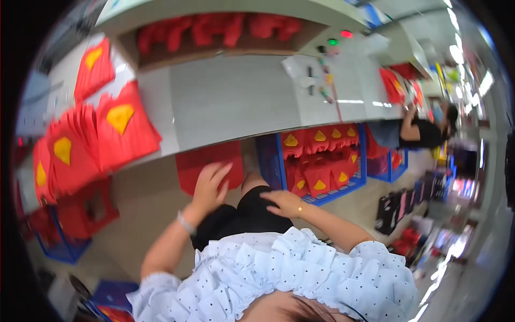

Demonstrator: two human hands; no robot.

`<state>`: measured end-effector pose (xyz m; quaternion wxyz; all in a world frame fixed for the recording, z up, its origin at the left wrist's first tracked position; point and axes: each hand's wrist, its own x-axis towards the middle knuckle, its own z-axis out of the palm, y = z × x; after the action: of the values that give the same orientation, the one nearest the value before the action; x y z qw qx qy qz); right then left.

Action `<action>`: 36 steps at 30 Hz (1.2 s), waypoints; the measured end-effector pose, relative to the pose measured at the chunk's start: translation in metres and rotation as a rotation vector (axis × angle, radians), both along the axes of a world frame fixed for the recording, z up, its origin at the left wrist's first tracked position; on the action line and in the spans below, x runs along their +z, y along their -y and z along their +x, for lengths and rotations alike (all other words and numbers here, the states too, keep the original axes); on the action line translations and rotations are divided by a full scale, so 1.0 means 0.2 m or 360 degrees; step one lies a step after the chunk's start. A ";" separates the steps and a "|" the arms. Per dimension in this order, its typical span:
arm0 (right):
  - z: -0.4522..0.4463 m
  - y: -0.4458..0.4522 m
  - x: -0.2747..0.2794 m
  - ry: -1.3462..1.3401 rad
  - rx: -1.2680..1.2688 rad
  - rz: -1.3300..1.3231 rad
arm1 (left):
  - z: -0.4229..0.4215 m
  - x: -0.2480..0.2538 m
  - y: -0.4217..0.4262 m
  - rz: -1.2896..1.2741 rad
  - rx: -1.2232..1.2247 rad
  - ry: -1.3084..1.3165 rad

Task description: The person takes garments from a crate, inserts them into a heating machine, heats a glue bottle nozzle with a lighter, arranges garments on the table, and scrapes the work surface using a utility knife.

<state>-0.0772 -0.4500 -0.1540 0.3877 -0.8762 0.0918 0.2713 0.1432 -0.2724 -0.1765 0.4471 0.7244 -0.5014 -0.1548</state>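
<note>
My left hand (211, 188) is held over my lap, its fingers apart and nothing in them. It is in front of a flat red piece (185, 172) below the table edge, whose kind I cannot tell. My right hand (282, 203) is at my thigh by the black shorts (252, 214), fingers spread and holding nothing. Stacks of red fabric pieces with yellow shapes (119, 129) lie on the left of the grey table (230, 102). Beneath the table, right of my knees, a blue crate (272, 166) holds several similar red pieces (320, 174).
Above the table, a shelf (316, 35) holds red bundles (217, 29). Small items (310, 80) lie on the tabletop. Farther right, a co-worker (424, 129) is at the same bench. Another blue crate (64, 249) stands at the lower left, near a red stool (86, 212).
</note>
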 end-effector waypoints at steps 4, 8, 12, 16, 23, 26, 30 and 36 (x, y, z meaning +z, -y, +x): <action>-0.35 -0.13 -0.05 -0.0197 -0.0364 -0.0325 | -0.20 0.18 -0.50 0.0385 0.0381 -0.0737; -0.43 -0.19 -0.13 -0.0283 -0.0384 -0.0306 | -0.23 0.53 -0.53 0.0059 0.0509 -0.0507; -0.51 -0.18 -0.12 0.0031 -0.0479 -0.0264 | -0.34 0.95 -0.23 -0.0564 0.0306 0.0198; -0.83 -0.14 -0.31 0.0299 -0.0794 -0.0190 | -0.82 1.46 0.08 -0.1088 -0.0808 -0.0170; -1.68 -0.35 -0.67 -0.0208 -0.0984 -0.0316 | -1.59 1.97 0.23 -0.0370 -0.2006 -0.1355; -1.95 -0.57 -0.89 -0.0476 -0.0892 -0.0092 | -1.75 1.99 0.11 -0.0359 -0.2065 -0.1381; -2.09 -0.73 -0.90 -0.0615 -0.1052 -0.0071 | -1.90 2.02 0.08 -0.0366 -0.2380 -0.1447; -1.94 -0.62 -0.92 -0.0481 -0.1039 -0.0269 | -1.85 2.10 -0.06 -0.0433 -0.2617 -0.1393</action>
<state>-0.4652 -0.3251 -0.3383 0.3621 -0.7797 0.4449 0.2511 -0.2260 -0.2596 0.2429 0.4270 -0.0378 -0.6568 -0.6204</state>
